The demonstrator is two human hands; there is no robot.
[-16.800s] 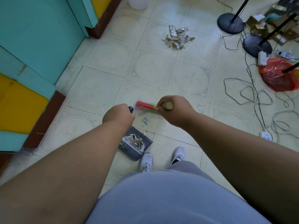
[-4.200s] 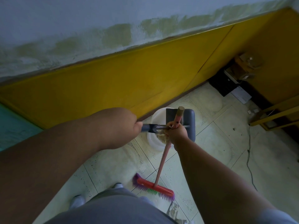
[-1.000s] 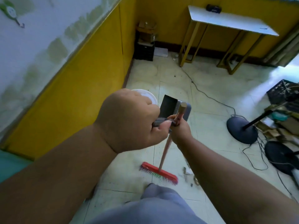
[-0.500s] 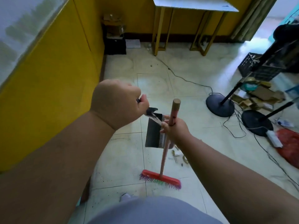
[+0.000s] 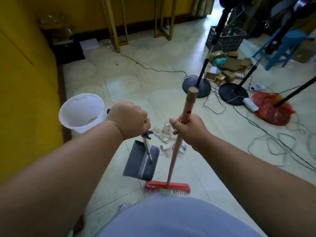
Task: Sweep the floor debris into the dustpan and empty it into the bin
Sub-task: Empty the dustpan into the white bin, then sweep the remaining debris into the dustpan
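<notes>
My left hand [image 5: 129, 119] grips the top of the long handle of a dark grey dustpan [image 5: 142, 161], which hangs low over the floor in front of me. My right hand [image 5: 187, 130] grips the pink wooden stick of a broom [image 5: 172, 161]; its red bristle head [image 5: 167, 187] rests on the tiles near my feet. A heap of crumpled paper debris [image 5: 166, 139] lies on the floor between the two hands, just beyond the dustpan. A white plastic bin [image 5: 82, 112] stands by the yellow wall at the left, with some scraps inside.
Black round stand bases [image 5: 196, 87] with poles, tangled cables [image 5: 273, 142] and a red plastic bag [image 5: 271, 110] crowd the right side. Cardboard boxes [image 5: 229, 65] and a black crate [image 5: 225, 38] lie farther back. Yellow table legs [image 5: 118, 26] stand at the far wall.
My view has swung from the bin at the wall to the room's floor. The dustpan has dropped lower beside the debris heap, and the bin now stands at my left.
</notes>
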